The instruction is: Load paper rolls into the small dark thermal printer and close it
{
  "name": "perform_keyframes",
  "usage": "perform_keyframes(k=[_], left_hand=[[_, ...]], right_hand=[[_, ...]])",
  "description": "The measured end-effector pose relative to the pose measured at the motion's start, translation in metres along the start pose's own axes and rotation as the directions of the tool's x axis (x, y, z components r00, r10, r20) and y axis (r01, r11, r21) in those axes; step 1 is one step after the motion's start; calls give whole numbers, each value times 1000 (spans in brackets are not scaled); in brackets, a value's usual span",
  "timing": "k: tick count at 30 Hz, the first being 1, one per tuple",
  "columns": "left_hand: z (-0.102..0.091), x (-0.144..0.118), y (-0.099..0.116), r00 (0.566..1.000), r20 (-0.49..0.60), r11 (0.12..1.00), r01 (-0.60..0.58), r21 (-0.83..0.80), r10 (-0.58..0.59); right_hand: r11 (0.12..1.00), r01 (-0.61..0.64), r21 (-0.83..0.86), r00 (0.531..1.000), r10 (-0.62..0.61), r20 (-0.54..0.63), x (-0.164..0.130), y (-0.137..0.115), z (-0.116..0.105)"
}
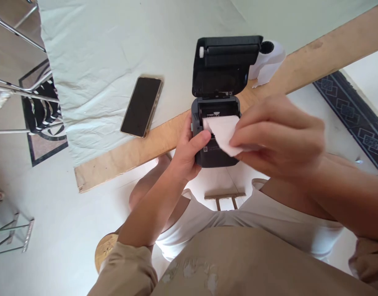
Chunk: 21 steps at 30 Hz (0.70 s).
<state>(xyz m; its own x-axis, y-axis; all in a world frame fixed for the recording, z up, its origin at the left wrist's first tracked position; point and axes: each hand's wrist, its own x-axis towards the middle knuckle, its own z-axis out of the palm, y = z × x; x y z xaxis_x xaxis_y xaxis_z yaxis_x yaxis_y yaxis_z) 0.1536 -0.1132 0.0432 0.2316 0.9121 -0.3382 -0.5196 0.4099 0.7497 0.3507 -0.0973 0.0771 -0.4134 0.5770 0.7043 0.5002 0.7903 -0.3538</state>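
Observation:
A small black label printer (218, 158) with its lid (227, 61) swung up is held by my left hand (190, 146) at its left side. The left thumb lies over the printer's inner edge, by the white paper. My right hand (278, 133), slightly blurred, pinches the loose end of a white paper strip (221, 131) between thumb and fingers. The strip comes out of the printer's compartment and bends toward the right hand. Whether a roll sits inside is hidden by the paper and thumb.
Behind the printer, a white paper roll (270, 61) with a black core stands at the table's wooden edge (318, 49). A phone (141, 107) lies on the pale cloth (115, 45) to the left. Metal racks (19, 37) stand at far left.

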Motion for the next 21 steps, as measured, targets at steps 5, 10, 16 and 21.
perform_keyframes(k=[5,10,16,21], left_hand=[[-4,0,3,999,-42,998,2,55,0],[-10,-1,6,999,-48,995,-12,94,17],[-12,-2,4,995,80,986,-70,149,59],[-15,-2,3,994,110,989,-29,148,13]], right_hand=[[994,26,109,992,-39,123,-4,-6,2],[946,-228,231,960,258,-110,1,8,-3],[654,-533,537,815,568,117,1,30,5],[657,-536,530,821,553,145,-5,28,8]])
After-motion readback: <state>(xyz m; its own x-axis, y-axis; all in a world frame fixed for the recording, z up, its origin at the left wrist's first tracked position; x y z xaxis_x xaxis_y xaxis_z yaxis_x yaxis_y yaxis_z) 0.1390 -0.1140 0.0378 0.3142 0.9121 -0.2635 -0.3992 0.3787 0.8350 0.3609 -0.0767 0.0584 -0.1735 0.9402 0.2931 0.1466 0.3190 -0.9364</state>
